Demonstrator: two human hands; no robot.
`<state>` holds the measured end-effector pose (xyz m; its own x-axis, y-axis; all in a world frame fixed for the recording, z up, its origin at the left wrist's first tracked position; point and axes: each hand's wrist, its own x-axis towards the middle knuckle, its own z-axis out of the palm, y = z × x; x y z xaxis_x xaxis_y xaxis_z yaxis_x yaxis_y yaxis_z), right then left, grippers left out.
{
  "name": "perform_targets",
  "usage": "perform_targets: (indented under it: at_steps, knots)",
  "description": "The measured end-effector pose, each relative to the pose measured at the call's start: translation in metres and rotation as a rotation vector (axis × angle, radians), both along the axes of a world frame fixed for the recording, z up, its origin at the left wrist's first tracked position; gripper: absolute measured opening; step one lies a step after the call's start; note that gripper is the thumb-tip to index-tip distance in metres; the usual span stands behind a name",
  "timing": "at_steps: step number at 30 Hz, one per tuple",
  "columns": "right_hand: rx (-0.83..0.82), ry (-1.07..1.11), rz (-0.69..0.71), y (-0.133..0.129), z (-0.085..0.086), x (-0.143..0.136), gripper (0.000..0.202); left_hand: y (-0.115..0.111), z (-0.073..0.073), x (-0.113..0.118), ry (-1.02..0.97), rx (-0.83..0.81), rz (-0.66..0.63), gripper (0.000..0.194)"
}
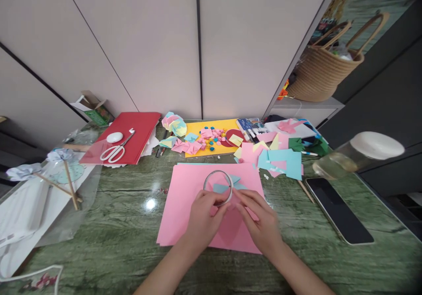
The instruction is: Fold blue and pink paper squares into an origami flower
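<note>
My left hand (207,215) is closed on a roll of tape (216,172), its thumb and fingers at the lower side of the ring. The roll is held up on edge, so I see through its middle. My right hand (259,218) pinches at the right edge of the same roll; whether a loose tape end is between those fingertips is too small to make out. Under both hands lies a stack of pink paper (181,198). On it, partly behind the roll and fingers, rests a folded light-blue paper piece (238,183).
Behind the stack, a yellow sheet (194,130) bears small coloured balls. Blue paper scraps (292,163) and a phone (339,209) lie to the right, near a lidded bottle (349,156). Scissors (117,150) rest on a red folder (141,130) at left, beside paper flowers (61,155).
</note>
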<state>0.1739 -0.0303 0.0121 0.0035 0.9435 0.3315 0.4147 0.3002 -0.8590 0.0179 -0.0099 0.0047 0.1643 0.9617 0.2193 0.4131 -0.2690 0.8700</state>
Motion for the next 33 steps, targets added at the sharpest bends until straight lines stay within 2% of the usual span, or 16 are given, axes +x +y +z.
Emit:
perform_targets:
  at_steps: [8, 12, 14, 18, 23, 27, 33]
  knots:
    - [0.017, -0.013, 0.020, -0.001, -0.002, 0.002, 0.019, 0.002, 0.002, 0.000, 0.109, 0.136, 0.026, 0.009]
    - [0.074, -0.075, -0.122, 0.000, -0.004, 0.005, 0.020, 0.001, -0.001, 0.001, 0.147, 0.240, 0.036, 0.010]
    - [0.139, -0.135, -0.149, 0.001, -0.007, 0.007, 0.026, 0.000, -0.004, 0.001, 0.162, 0.305, 0.026, 0.011]
    - [0.331, -0.394, -0.073, 0.003, -0.011, 0.008, 0.034, 0.000, -0.007, 0.002, 0.216, 0.414, -0.015, 0.013]
    - [0.454, -0.544, -0.173, 0.003, -0.009, 0.005, 0.022, 0.000, -0.010, 0.003, 0.278, 0.486, -0.008, 0.010]
    - [0.427, -0.535, -0.202, 0.003, -0.006, 0.002, 0.010, 0.000, -0.009, 0.003, 0.339, 0.568, -0.007, 0.009]
    - [0.264, -0.462, -0.182, 0.004, -0.006, -0.002, 0.005, 0.000, -0.010, 0.001, 0.385, 0.683, -0.048, 0.013]
